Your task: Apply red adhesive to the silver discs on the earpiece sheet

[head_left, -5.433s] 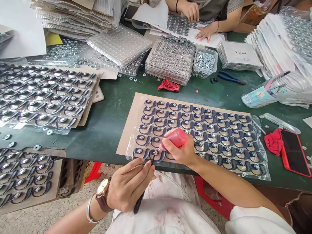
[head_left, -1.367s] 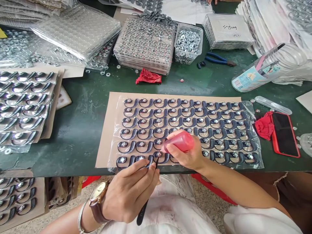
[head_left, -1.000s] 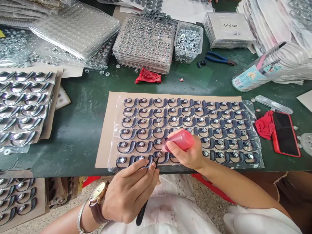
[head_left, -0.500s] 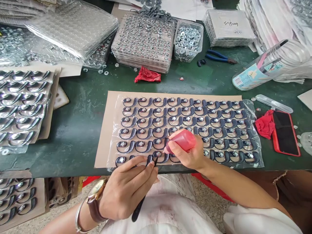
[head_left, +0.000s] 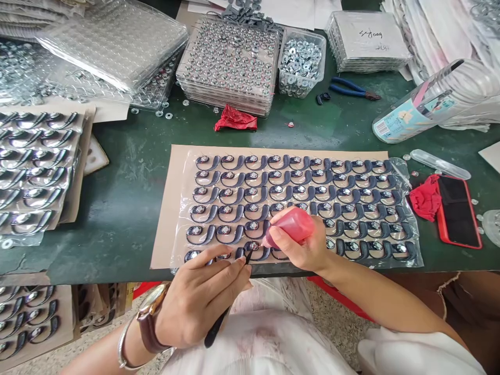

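Note:
Black tweezers (head_left: 216,329) are pinched in my left hand (head_left: 203,297), their dark tip beside a curved black piece with a round silvery part (head_left: 253,246) in the front row. My right hand (head_left: 302,250) is wrapped round a small squeeze bottle of red liquid (head_left: 295,224). The bottle's nozzle points at that same piece; whether it touches cannot be made out. Several rows of similar black pieces lie on clear plastic film over a tan cardboard sheet (head_left: 166,208). My hands cover part of the front rows.
Behind the cardboard stand stacked trays of small metal parts (head_left: 230,62), a clear tub of washers (head_left: 300,62) and blue-handled pliers (head_left: 351,89). A red phone (head_left: 459,211), red cloth (head_left: 425,198) and tilted plastic jar (head_left: 410,117) lie right. More filled sheets (head_left: 35,172) sit left.
My left hand and the tweezers have shifted slightly left and down, with the tip drawn a little back from the silvery part. My right hand and bottle are nearly still.

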`<action>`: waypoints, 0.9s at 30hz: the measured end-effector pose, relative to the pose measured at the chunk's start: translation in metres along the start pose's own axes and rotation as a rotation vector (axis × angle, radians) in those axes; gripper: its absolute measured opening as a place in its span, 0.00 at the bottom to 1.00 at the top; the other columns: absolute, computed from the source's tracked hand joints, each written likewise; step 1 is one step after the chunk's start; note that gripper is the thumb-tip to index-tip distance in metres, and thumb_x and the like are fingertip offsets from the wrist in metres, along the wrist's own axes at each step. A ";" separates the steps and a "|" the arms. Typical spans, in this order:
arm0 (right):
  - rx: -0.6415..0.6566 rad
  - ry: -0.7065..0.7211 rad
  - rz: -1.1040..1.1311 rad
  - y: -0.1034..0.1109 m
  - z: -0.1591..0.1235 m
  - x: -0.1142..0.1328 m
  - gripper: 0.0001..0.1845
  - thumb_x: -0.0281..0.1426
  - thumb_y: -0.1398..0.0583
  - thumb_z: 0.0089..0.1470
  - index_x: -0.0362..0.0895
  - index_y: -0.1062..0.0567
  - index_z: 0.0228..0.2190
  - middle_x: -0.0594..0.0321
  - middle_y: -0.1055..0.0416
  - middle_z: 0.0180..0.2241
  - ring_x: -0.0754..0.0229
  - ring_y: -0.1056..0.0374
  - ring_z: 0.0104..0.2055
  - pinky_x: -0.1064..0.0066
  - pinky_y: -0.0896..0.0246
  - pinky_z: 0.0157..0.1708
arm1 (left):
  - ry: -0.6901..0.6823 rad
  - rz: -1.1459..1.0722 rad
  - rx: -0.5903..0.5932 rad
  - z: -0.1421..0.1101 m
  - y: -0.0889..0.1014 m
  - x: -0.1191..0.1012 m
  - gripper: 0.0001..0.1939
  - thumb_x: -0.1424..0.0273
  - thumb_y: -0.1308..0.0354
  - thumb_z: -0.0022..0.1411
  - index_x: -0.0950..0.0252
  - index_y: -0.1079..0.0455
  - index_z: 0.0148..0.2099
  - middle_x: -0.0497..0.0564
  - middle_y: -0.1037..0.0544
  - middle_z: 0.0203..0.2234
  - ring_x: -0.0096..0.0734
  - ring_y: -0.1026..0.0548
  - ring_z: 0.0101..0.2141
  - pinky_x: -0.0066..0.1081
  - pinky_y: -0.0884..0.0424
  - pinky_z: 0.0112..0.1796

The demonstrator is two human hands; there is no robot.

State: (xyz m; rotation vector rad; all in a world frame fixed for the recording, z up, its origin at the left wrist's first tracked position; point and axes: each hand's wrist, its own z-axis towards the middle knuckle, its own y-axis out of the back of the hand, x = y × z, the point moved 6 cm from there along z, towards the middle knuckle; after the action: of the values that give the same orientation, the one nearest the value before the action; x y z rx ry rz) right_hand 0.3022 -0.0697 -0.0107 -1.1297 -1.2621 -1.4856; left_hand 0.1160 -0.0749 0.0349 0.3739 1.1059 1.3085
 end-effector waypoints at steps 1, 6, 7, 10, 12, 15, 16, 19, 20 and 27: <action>0.003 -0.001 -0.008 0.000 0.000 0.000 0.10 0.34 0.37 0.54 0.45 0.27 0.23 0.62 0.24 0.20 0.61 0.28 0.23 0.69 0.29 0.27 | 0.004 -0.005 -0.001 0.000 0.000 0.001 0.10 0.80 0.46 0.64 0.75 0.28 0.47 0.56 0.19 0.37 0.32 0.20 0.36 0.43 0.28 0.50; 0.025 0.012 -0.055 0.000 0.001 0.004 0.08 0.35 0.38 0.55 0.45 0.27 0.27 0.63 0.25 0.19 0.61 0.28 0.22 0.69 0.29 0.26 | 0.024 -0.049 0.001 0.003 0.002 0.004 0.11 0.81 0.45 0.62 0.74 0.29 0.47 0.56 0.19 0.37 0.30 0.21 0.36 0.42 0.28 0.50; 0.033 0.021 -0.061 -0.001 0.002 0.005 0.08 0.35 0.38 0.55 0.44 0.26 0.28 0.63 0.25 0.19 0.61 0.28 0.22 0.69 0.30 0.26 | 0.032 -0.063 -0.003 0.005 0.003 0.005 0.11 0.81 0.45 0.62 0.73 0.29 0.47 0.56 0.19 0.37 0.30 0.21 0.34 0.41 0.28 0.49; 0.059 0.109 -0.072 -0.005 0.004 0.011 0.06 0.35 0.37 0.55 0.44 0.25 0.30 0.64 0.24 0.22 0.62 0.27 0.24 0.71 0.29 0.26 | 0.077 -0.124 -0.037 0.011 0.007 0.012 0.12 0.82 0.45 0.61 0.71 0.28 0.46 0.54 0.18 0.36 0.28 0.21 0.30 0.40 0.27 0.48; 0.055 0.226 -0.068 -0.006 0.004 0.018 0.06 0.34 0.36 0.54 0.44 0.25 0.30 0.63 0.23 0.24 0.62 0.26 0.26 0.72 0.29 0.27 | 0.106 -0.169 -0.056 0.013 0.009 0.016 0.13 0.82 0.44 0.59 0.71 0.29 0.46 0.54 0.18 0.36 0.28 0.21 0.30 0.40 0.27 0.47; 0.018 0.325 -0.028 0.001 0.002 0.027 0.09 0.34 0.33 0.50 0.44 0.24 0.34 0.62 0.23 0.26 0.61 0.26 0.25 0.72 0.28 0.25 | 0.123 -0.201 -0.046 0.012 0.009 0.019 0.14 0.84 0.43 0.57 0.71 0.29 0.46 0.54 0.19 0.36 0.29 0.21 0.31 0.41 0.27 0.47; 0.013 0.312 0.003 0.005 0.001 0.029 0.12 0.34 0.33 0.49 0.44 0.24 0.36 0.62 0.22 0.27 0.61 0.25 0.26 0.71 0.28 0.24 | 0.119 -0.198 -0.035 0.012 0.009 0.019 0.14 0.84 0.43 0.57 0.71 0.29 0.46 0.54 0.19 0.37 0.30 0.21 0.31 0.42 0.27 0.47; 0.002 0.168 0.132 0.024 -0.001 0.032 0.15 0.35 0.33 0.51 0.45 0.24 0.41 0.61 0.21 0.31 0.59 0.23 0.28 0.71 0.26 0.26 | 0.073 -0.171 -0.011 0.011 0.008 0.016 0.14 0.83 0.45 0.58 0.72 0.29 0.46 0.54 0.19 0.37 0.29 0.21 0.30 0.42 0.28 0.48; -0.002 0.102 0.178 0.030 -0.001 0.032 0.14 0.35 0.33 0.53 0.46 0.24 0.42 0.61 0.21 0.31 0.58 0.23 0.29 0.70 0.26 0.28 | 0.055 -0.158 -0.008 0.012 0.008 0.014 0.13 0.83 0.45 0.58 0.73 0.29 0.46 0.55 0.19 0.36 0.29 0.21 0.30 0.43 0.28 0.48; 0.052 -0.208 0.405 0.049 0.013 0.018 0.12 0.40 0.38 0.58 0.45 0.26 0.40 0.62 0.23 0.26 0.60 0.26 0.26 0.70 0.28 0.25 | 0.015 -0.114 0.007 0.016 0.009 0.011 0.09 0.82 0.47 0.61 0.75 0.29 0.44 0.57 0.19 0.33 0.31 0.21 0.30 0.44 0.28 0.47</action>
State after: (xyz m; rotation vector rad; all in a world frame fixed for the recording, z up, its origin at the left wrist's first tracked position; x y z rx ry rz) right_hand 0.3473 -0.0632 0.0180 -1.4345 -1.1165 -1.0498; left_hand 0.1219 -0.0574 0.0450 0.3023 1.1285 1.2090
